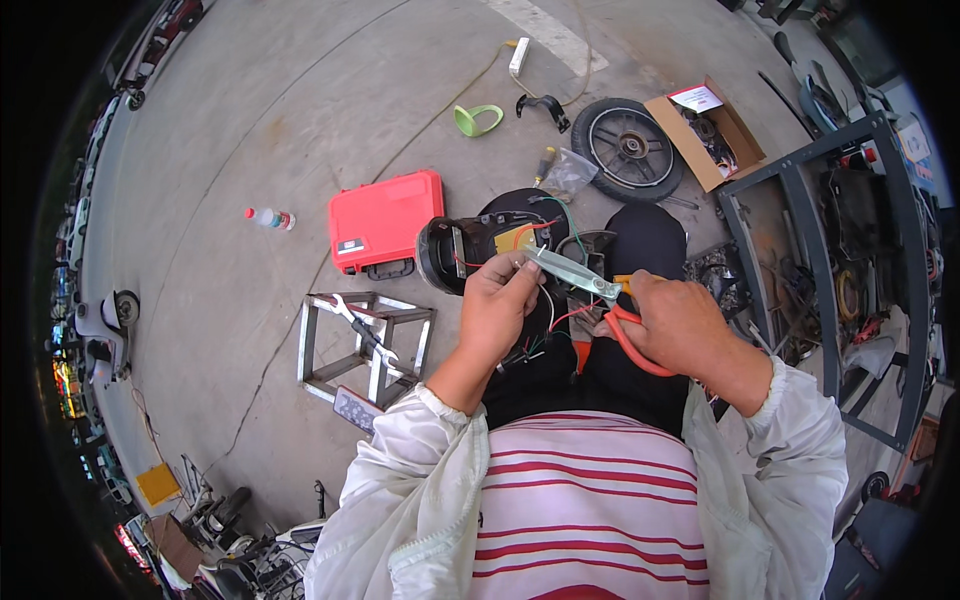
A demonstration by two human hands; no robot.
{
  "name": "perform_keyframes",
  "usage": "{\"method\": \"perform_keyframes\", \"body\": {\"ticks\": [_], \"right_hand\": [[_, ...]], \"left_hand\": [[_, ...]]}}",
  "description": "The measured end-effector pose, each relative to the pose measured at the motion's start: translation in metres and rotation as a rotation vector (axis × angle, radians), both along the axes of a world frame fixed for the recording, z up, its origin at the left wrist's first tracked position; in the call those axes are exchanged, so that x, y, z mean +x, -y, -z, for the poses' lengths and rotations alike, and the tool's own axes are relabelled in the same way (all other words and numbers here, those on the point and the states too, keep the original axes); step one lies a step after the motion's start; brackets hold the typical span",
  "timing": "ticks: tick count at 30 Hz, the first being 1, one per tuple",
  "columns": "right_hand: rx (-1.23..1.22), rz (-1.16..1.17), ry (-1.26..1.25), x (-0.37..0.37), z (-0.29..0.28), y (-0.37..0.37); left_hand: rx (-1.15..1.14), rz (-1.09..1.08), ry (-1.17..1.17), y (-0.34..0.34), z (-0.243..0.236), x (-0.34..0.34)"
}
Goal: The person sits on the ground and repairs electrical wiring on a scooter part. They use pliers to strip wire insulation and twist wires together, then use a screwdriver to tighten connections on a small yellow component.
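Observation:
My right hand [688,322] is closed round the orange-red handles of a pair of scissors [572,273]. Their blades point up and left, with the tips right beside the fingers of my left hand [497,308]. That hand pinches what looks like a thin wire at the blade tips; its end is mostly hidden by the fingers. Across my lap lies a black rounded housing [432,256], with loose red, green and white wires trailing around it. A yellowish patch [512,241] shows inside the housing's open side.
Left of my knees are a red case [385,222] and a metal frame [315,350] with a wrench [362,328] on it. Ahead lie a black wheel [630,150], a plastic bag [569,173] and an open cardboard box [715,140]. A grey metal rack [812,250] stands at right.

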State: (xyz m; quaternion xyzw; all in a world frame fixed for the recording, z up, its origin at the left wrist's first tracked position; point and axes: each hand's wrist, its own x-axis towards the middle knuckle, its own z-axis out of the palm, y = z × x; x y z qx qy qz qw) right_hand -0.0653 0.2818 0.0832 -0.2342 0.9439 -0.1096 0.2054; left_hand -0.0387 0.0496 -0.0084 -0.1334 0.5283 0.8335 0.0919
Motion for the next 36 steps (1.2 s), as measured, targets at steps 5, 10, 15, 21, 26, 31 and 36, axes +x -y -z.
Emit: {"method": "perform_keyframes", "body": {"ticks": [5, 10, 15, 21, 26, 31, 36], "right_hand": [[-0.013, -0.027, 0.021, -0.004, -0.010, 0.005], [0.024, -0.027, 0.073, -0.004, -0.011, 0.005], [0.021, -0.013, 0.061, -0.002, -0.007, 0.002], [0.033, -0.043, 0.016, -0.007, -0.013, 0.006], [-0.107, 0.048, 0.312, -0.021, -0.018, 0.007], [-0.195, 0.085, 0.523, -0.033, -0.015, 0.004], [-0.269, 0.060, 0.668, -0.036, -0.002, -0.005]], "left_hand": [[-0.065, 0.010, 0.026, 0.003, 0.001, 0.001], [-0.097, 0.049, 0.042, 0.004, -0.001, 0.001], [-0.101, 0.041, 0.068, -0.001, -0.006, -0.001], [-0.034, 0.060, 0.123, 0.006, -0.003, -0.002], [-0.035, 0.024, 0.113, 0.006, -0.010, -0.003], [-0.030, 0.031, 0.088, 0.008, -0.008, -0.003], [-0.020, 0.057, 0.055, 0.012, -0.003, -0.001]]}}
